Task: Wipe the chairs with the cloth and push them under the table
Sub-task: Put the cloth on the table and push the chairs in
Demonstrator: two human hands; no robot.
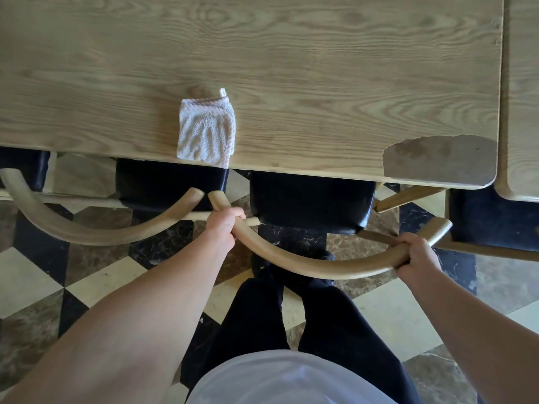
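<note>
Both hands are on the curved wooden backrest (306, 266) of the middle chair: the left hand (223, 224) grips its left end, the right hand (414, 255) grips near its right end. The chair's black seat (310, 199) sits partly under the table (291, 68). Further on, the folded white cloth (206, 131) lies at the table's near edge, with a neighbouring chair (96, 233) just to the left.

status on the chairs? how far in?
Done, apparently: left chair sits tucked under the table; cloth lies set down on its edge. In hand: left hand and right hand grip the middle chair, seat partly under. Left: finish that push.
</note>
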